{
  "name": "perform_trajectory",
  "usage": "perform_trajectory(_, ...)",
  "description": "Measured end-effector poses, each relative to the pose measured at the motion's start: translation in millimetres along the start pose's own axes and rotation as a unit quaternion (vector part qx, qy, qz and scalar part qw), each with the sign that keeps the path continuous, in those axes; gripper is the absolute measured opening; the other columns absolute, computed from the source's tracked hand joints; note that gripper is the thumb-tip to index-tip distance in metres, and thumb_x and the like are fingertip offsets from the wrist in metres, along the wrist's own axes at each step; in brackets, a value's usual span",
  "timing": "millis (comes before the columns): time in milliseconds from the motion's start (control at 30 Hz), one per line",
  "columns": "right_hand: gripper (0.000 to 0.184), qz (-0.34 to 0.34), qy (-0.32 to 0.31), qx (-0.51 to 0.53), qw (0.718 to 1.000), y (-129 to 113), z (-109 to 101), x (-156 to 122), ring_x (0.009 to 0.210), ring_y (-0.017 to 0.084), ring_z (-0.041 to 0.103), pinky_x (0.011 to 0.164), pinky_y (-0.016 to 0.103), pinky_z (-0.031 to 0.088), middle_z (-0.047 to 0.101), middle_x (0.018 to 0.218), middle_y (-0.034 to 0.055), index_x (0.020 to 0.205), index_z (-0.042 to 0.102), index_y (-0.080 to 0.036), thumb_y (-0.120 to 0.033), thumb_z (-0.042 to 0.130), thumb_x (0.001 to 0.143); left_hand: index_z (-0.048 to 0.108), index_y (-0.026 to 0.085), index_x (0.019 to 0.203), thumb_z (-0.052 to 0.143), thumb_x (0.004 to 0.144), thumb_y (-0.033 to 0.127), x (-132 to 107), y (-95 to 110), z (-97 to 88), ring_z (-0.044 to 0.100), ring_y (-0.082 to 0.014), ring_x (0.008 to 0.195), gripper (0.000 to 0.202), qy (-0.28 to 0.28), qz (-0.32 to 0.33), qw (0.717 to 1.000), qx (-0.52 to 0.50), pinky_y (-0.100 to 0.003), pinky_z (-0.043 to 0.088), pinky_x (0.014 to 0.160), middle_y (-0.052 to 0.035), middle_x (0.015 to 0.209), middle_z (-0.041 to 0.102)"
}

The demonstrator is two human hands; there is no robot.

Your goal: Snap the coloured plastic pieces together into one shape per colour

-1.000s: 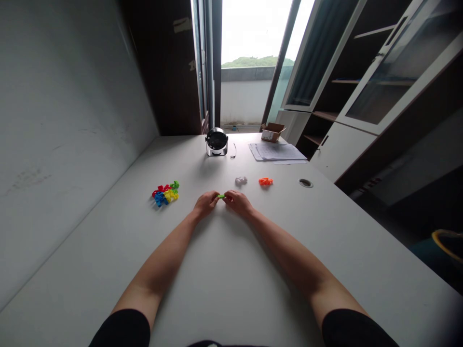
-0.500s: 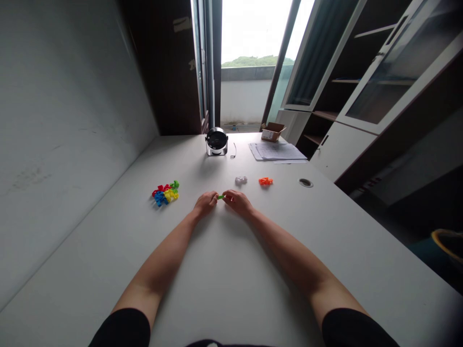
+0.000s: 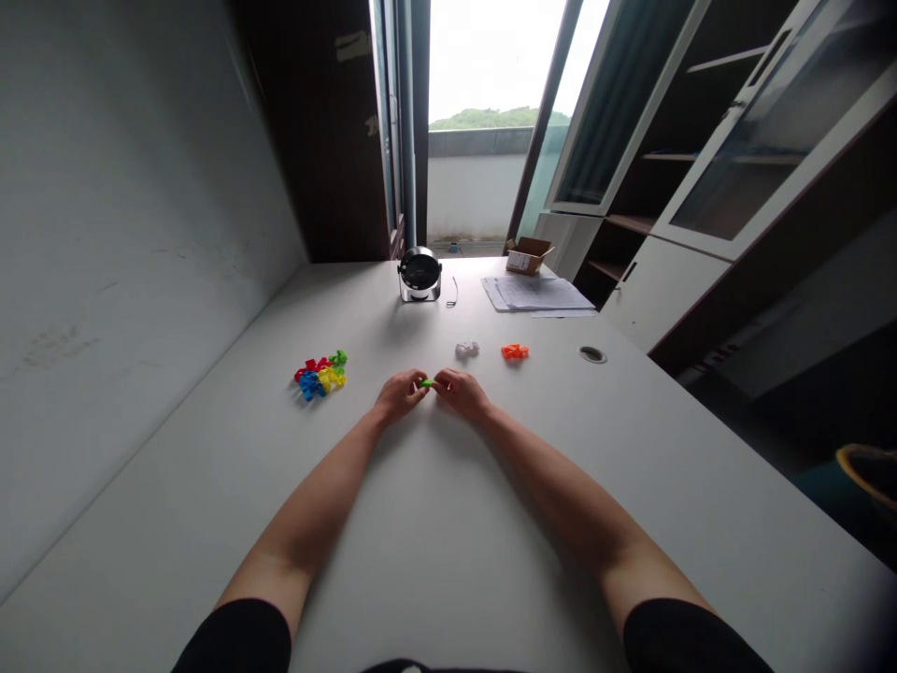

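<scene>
Between my fingertips, low over the middle of the white table, is a small bright green piece (image 3: 427,383), mostly covered by the fingers. My left hand (image 3: 399,394) is closed on its left end, and my right hand (image 3: 459,391) pinches it from the right. Its exact kind is too small to make out. Off to the left lies a pile of small plastic pieces (image 3: 320,376) in red, blue, yellow and green. Beyond my right hand sit a small cluster of white pieces (image 3: 467,350) and a cluster of orange pieces (image 3: 515,351).
At the back of the table (image 3: 448,523) stands a black round device on a bracket (image 3: 420,273), with a thin cord (image 3: 453,293) beside it. Papers (image 3: 538,293) and an open cardboard box (image 3: 529,255) are at the back right. A cable hole (image 3: 592,354) is near the right edge.
The fingers of my left hand have shifted slightly around the green piece. My right hand stays almost in place, and the piles have not moved.
</scene>
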State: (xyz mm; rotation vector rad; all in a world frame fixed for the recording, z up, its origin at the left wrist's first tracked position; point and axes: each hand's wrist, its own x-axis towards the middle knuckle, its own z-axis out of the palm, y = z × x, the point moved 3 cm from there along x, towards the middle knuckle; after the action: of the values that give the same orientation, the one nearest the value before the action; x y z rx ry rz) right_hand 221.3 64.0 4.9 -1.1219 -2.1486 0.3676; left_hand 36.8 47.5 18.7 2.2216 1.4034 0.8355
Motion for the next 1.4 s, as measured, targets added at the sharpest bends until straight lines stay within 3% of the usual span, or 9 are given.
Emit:
perform_trajectory(433,0.028,-0.001,0.005,-0.004,1.0,-2.8,-4.6,0.4,0.063,0.012,0.049,0.062,0.023,0.034,0.062,0.075,0.0009,0.084,0.066,-0.021,-0.041,0.052,0.097,0.066,0.025,0.108,0.051,0.094,0.035,1.9,-3.5,0.8,0.062,-0.0158,0.077,0.023,0.003,0.002,1.0,0.021,-0.026,0.046,0.074,-0.0009,0.086,0.07)
perform_trajectory(600,0.017,0.008,0.012,0.01,1.0,-3.9,-5.0,-0.2,0.064,0.012,0.053,0.062,0.023,0.036,0.066,0.078,0.0003,0.098,0.066,-0.023,-0.035,0.055,0.095,0.066,0.024,0.098,0.044,0.097,0.039,1.6,-2.4,-0.1,0.06,-0.0164,0.075,0.027,-0.004,0.005,0.999,0.043,-0.025,0.043,0.07,-0.002,0.083,0.068)
perform_trajectory(767,0.019,0.008,0.011,0.021,1.0,-5.3,-5.8,-0.2,0.065,0.013,0.055,0.064,0.024,0.039,0.068,0.08,0.0003,0.109,0.065,-0.024,-0.031,0.059,0.092,0.067,0.023,0.093,0.044,0.097,0.038,1.8,-0.8,-0.2,0.059,-0.0165,0.074,0.027,-0.009,0.01,0.998,0.058,-0.025,0.042,0.069,-0.0021,0.081,0.067)
perform_trajectory(1167,0.013,0.009,0.015,0.001,1.0,-3.9,-2.6,-0.5,0.062,0.011,0.051,0.061,0.022,0.036,0.065,0.077,0.0,0.088,0.065,-0.022,-0.033,0.06,0.091,0.068,0.024,0.107,0.054,0.093,0.033,1.5,0.0,0.5,0.062,-0.0163,0.078,0.022,-0.005,0.002,1.0,0.027,-0.026,0.047,0.073,-0.0027,0.09,0.071)
perform_trajectory(1400,0.012,0.01,0.014,0.006,1.0,-3.1,-1.8,-0.1,0.063,0.012,0.052,0.061,0.022,0.036,0.065,0.076,-0.0001,0.087,0.065,-0.022,-0.033,0.062,0.089,0.068,0.024,0.107,0.055,0.092,0.034,0.9,-0.3,0.3,0.062,-0.0157,0.076,0.021,-0.002,0.001,1.0,0.02,-0.026,0.048,0.072,-0.002,0.088,0.071)
